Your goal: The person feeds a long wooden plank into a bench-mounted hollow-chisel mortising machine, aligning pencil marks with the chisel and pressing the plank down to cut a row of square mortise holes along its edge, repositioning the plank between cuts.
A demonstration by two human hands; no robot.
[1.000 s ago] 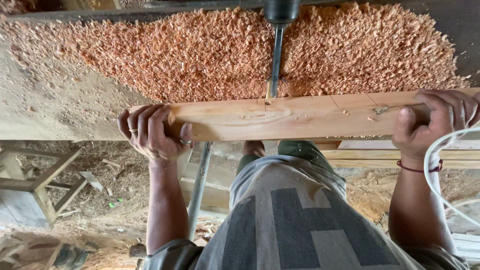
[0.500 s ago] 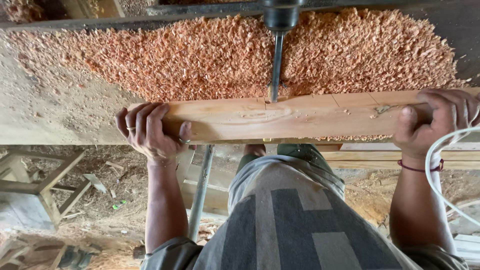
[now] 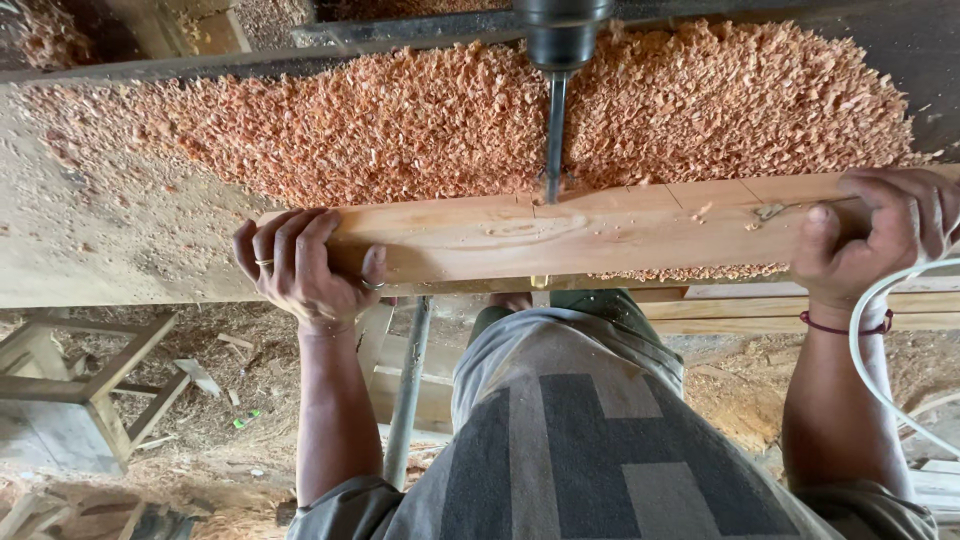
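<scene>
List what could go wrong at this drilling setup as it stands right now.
1. The wooden board is steadied only by the left hand and right hand; no clamp shows, so the drill bit could grab and twist it.
2. The white cable loops over the right wrist and might snag.
3. Wood shavings heaped behind the board could hide the marked lines or shift under it.

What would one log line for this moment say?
left hand: grips wooden plank end | right hand: grips other end | drill bit: tip at plank's far edge | wood shavings: heaped on bench behind
</scene>
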